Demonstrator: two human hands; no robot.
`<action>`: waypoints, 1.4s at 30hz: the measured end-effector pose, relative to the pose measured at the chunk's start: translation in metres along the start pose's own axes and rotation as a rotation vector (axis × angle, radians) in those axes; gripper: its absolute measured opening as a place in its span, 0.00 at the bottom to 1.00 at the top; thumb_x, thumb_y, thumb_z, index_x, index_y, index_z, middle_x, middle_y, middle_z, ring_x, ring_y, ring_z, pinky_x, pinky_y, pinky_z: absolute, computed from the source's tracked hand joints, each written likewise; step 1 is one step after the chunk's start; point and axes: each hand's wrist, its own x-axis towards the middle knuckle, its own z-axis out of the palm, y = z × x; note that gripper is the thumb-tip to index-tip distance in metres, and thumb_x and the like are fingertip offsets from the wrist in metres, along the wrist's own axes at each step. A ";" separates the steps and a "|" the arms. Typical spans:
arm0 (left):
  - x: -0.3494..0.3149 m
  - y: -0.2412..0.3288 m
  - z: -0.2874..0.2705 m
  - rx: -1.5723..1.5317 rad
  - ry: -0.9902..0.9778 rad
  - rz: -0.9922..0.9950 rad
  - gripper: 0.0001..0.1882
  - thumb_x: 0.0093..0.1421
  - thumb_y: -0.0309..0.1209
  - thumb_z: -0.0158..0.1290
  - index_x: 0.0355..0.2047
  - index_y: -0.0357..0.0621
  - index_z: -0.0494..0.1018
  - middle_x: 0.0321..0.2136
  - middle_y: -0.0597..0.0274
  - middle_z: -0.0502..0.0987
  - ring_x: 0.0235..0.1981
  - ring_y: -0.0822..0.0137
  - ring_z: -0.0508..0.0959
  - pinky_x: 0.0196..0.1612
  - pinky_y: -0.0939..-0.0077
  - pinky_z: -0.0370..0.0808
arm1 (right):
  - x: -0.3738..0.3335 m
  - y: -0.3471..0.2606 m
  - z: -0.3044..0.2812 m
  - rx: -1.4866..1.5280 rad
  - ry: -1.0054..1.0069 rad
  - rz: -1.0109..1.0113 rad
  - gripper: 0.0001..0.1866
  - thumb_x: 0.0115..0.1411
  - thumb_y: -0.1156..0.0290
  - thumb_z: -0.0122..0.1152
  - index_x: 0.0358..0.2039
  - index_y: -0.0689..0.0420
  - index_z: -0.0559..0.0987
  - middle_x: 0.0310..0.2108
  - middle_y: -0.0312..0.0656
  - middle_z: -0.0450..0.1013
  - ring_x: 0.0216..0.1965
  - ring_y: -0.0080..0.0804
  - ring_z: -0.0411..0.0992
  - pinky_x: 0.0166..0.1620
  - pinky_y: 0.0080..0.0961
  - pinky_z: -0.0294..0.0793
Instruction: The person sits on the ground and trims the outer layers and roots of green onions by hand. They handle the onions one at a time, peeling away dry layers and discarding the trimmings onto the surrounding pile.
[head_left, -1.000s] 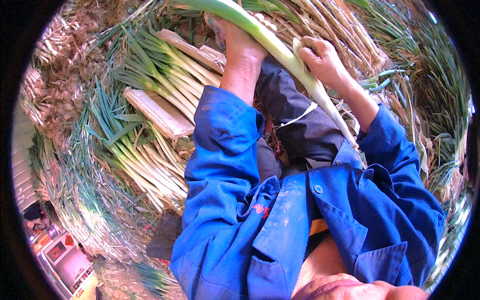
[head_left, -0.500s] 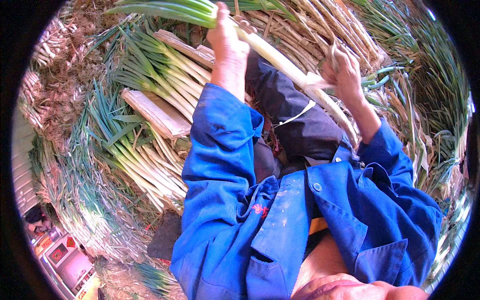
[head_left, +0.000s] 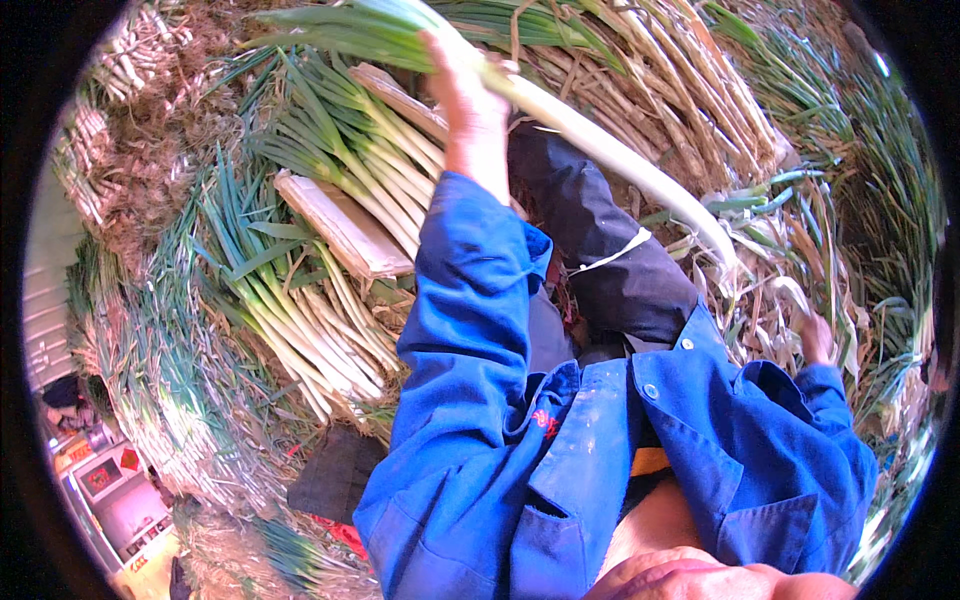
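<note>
A long green onion (head_left: 610,150) slants across the upper middle, leafy end at upper left, white shaft curving down to the root end at right. My left hand (head_left: 472,105) is closed round it where the green meets the white. Low at the right, my right hand (head_left: 812,330) is apart from the onion, over dry peelings (head_left: 760,315). A pale strip of peeled skin (head_left: 790,292) shows at its fingers, which are partly blurred. The bared white shaft looks smooth.
Cleaned green onions (head_left: 385,160) lie in bundles at left, beside a pale wooden block (head_left: 340,225). Unpeeled, straw-coloured onions (head_left: 690,90) are piled ahead and right. More stacks (head_left: 160,370) line the far left. A white strip (head_left: 615,250) rests on my dark trouser leg.
My right hand has moved from the onion's shaft down and right, taking the loose skin off it. My left hand still grips the onion, shifted slightly right in view.
</note>
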 end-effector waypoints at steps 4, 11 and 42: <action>0.016 0.045 -0.008 -0.175 -0.035 0.020 0.29 0.58 0.59 0.41 0.39 0.44 0.60 0.20 0.58 0.65 0.20 0.63 0.68 0.25 0.67 0.71 | -0.066 0.068 0.020 0.129 -0.151 0.098 0.31 0.53 0.67 0.48 0.60 0.47 0.60 0.45 0.52 0.71 0.43 0.45 0.72 0.46 0.37 0.71; -0.012 0.010 0.031 -0.290 -0.097 -0.158 0.19 0.55 0.45 0.52 0.39 0.46 0.65 0.29 0.58 0.68 0.30 0.58 0.72 0.35 0.54 0.73 | 0.017 -0.060 -0.053 -0.169 0.101 0.043 0.24 0.50 0.66 0.53 0.49 0.56 0.67 0.41 0.52 0.71 0.43 0.50 0.70 0.45 0.43 0.68; -0.014 -0.005 0.032 -0.172 -0.179 -0.140 0.23 0.62 0.48 0.42 0.49 0.45 0.64 0.39 0.55 0.70 0.40 0.53 0.71 0.44 0.39 0.67 | 0.113 -0.391 -0.205 0.842 0.433 -0.508 0.11 0.47 0.69 0.58 0.28 0.60 0.69 0.24 0.49 0.67 0.28 0.40 0.69 0.35 0.33 0.68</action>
